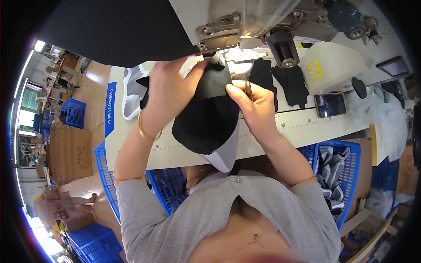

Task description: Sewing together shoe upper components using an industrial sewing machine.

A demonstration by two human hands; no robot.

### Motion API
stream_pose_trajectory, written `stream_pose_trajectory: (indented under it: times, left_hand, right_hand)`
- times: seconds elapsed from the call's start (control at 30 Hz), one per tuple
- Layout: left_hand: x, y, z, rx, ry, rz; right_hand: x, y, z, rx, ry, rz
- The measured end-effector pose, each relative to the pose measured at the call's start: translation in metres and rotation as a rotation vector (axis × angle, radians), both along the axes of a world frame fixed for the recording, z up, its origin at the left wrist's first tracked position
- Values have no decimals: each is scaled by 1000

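Observation:
A curved black fabric piece with a white underside (206, 125) runs up to the sewing machine's presser area (213, 57) and hangs over the table's front edge. My left hand (169, 83) grips its upper left side; the thumb lies along the black cloth, and the other fingertips are partly hidden beside the machine head. With thumb and forefinger closed, my right hand (254, 103) pinches the piece's right edge. A slim metal tool (248, 87), tweezers or thread snips, is also tucked in that hand; I cannot tell which kind.
Black cut pieces (289, 85) lie right of the needle area, near a phone-like device (330, 105). A white-and-black piece (133, 94) rests at the left. Below the table, a blue basket (351, 175) holds grey-white pieces, and another blue crate (169, 188) stands left of my lap.

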State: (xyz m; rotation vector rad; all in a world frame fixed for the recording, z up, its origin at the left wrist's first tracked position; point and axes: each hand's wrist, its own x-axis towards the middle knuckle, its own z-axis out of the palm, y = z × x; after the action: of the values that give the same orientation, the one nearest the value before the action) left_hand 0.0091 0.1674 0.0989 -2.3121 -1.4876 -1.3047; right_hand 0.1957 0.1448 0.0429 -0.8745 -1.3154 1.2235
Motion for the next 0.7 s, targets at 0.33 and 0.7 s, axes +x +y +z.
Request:
stream_pose_trajectory:
  times: [0.33,0.7]
  left_hand:
    - [20,-54,-13,79,324,-266]
    - [24,-48,-16,130,323,-229]
  right_hand:
    - [1,-9,-2,-64,112,57]
    - [0,-12,-2,-139,201,58]
